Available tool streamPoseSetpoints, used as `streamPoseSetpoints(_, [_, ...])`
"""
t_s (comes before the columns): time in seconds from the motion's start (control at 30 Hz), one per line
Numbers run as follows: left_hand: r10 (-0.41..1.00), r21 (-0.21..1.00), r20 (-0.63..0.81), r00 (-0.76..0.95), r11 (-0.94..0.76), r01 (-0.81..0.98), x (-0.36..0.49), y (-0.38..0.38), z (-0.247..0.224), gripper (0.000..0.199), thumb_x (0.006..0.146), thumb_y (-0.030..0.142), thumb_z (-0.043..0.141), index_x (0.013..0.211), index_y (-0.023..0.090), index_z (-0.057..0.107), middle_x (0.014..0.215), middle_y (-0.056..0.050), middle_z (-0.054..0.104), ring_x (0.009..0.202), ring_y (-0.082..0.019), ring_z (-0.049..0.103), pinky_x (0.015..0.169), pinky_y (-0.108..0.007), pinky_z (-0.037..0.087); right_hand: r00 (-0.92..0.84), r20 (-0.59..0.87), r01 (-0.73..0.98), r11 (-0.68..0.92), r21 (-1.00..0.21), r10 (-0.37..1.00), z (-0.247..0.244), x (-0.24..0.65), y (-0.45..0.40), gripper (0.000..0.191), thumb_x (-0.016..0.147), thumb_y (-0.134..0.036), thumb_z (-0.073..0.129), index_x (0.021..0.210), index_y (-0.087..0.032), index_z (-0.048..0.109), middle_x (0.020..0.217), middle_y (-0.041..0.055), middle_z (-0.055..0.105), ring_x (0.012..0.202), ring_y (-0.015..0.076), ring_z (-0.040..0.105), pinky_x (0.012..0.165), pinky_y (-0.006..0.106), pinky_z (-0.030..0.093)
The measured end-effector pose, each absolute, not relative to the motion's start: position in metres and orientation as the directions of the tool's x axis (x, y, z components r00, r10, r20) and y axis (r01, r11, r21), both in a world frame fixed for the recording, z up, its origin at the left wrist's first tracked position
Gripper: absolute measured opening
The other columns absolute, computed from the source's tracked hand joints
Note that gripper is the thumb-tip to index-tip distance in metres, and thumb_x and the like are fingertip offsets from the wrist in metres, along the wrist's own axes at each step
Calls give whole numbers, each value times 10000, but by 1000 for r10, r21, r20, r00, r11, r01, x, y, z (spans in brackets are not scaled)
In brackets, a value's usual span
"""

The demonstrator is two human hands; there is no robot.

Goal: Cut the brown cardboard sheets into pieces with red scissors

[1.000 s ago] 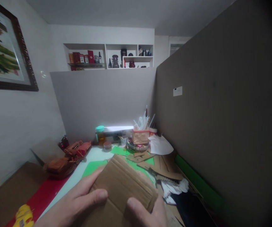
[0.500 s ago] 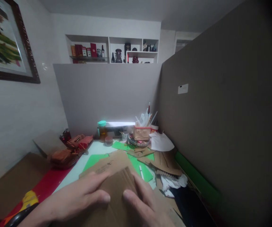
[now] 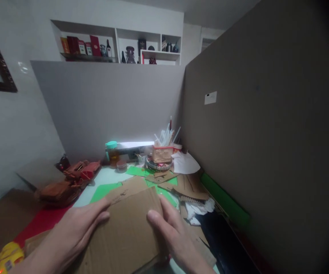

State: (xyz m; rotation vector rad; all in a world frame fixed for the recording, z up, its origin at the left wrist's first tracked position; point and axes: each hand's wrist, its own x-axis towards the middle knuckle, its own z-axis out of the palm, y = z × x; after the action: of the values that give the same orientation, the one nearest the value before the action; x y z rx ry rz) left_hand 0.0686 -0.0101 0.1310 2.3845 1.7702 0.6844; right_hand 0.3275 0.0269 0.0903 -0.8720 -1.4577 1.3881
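A brown piece of cardboard [image 3: 127,232] is held up between my two hands, low in the middle of the head view. My left hand [image 3: 81,228] grips its left side, thumb in front and the other fingers behind or along the edge. On the right edge, my right hand [image 3: 171,228] pinches it with the thumb on the near face; its fingers behind are partly hidden. Beyond it, another cardboard piece [image 3: 134,185] with dark marks lies over green sheets [image 3: 104,190] on the pale table [image 3: 110,176].
Cardboard scraps [image 3: 190,186], crumpled white paper [image 3: 200,209] and a black item [image 3: 224,239] lie on the right. Behind stand a box of straws [image 3: 162,154] and a teal-lidded jar [image 3: 113,154]. A reddish-brown model [image 3: 58,190] is at left. Grey panels [image 3: 118,102] border the table.
The cardboard now faces me more broadly, and my left hand has shifted left along it, widening the gap between my hands. The whole view has turned slightly right and down.
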Motion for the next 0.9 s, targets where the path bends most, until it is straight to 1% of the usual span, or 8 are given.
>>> streamPoseSetpoints(0.13, [902,282,339,269,-370,885,65,-7,124,329,1006,457,412,1161,296,653,1016,-18,817,846,-209,759,726,-214,506,-359,122,-36,117,-992,925,100,328,25,483,914,-486,621,1325,-233,616,1324,77,642,1270,307,522,1038,405,409])
streamPoseSetpoints(0.27, [892,236,338,299,-388,891,67,-6,122,342,1028,449,339,1050,269,630,948,-53,812,810,-230,767,660,-249,495,-402,150,-28,152,-988,903,106,329,25,378,931,-463,592,1222,-232,658,1208,68,678,1196,296,563,1013,416,421])
streamPoseSetpoints(0.4, [900,210,334,280,-361,909,73,-13,125,320,1033,419,324,901,271,574,835,-38,763,729,-226,734,624,-276,474,-408,108,-77,83,-994,907,100,329,27,470,911,-497,622,1305,-240,626,1325,77,641,1281,310,522,1030,417,425])
streamPoseSetpoints(0.47, [907,207,328,265,-343,916,77,-19,126,337,1030,402,320,823,274,553,734,-20,720,644,-220,698,570,-285,453,-405,110,-101,76,-992,908,95,328,27,486,899,-512,641,1308,-250,630,1345,75,638,1293,315,522,1034,421,430])
streamPoseSetpoints(0.53, [913,212,324,247,-325,922,79,-23,126,345,1025,383,321,810,275,568,714,-20,715,617,-219,685,553,-288,451,-387,116,-104,81,-991,915,91,328,26,477,890,-516,657,1293,-261,647,1336,76,647,1279,323,538,1034,437,434])
streamPoseSetpoints(0.7, [927,256,306,218,-300,919,75,-28,115,338,1016,303,330,947,272,659,795,-38,771,672,-221,721,594,-278,496,-395,92,-51,78,-996,914,88,329,25,464,900,-507,652,1304,-280,650,1368,79,628,1312,331,513,1076,474,393])
streamPoseSetpoints(0.8, [931,283,294,216,-301,911,71,-26,106,373,992,248,337,1135,255,681,1020,-92,821,816,-258,773,667,-297,535,-471,74,-10,78,-997,879,93,330,27,452,927,-502,607,1325,-289,624,1390,64,611,1332,321,489,1079,463,386])
streamPoseSetpoints(0.9, [939,333,277,204,-292,897,69,-24,101,421,996,263,361,1330,297,615,1187,-67,799,955,-249,778,753,-268,557,-499,79,28,107,-994,863,101,331,29,415,932,-483,588,1288,-275,638,1329,65,646,1268,318,533,1045,457,400])
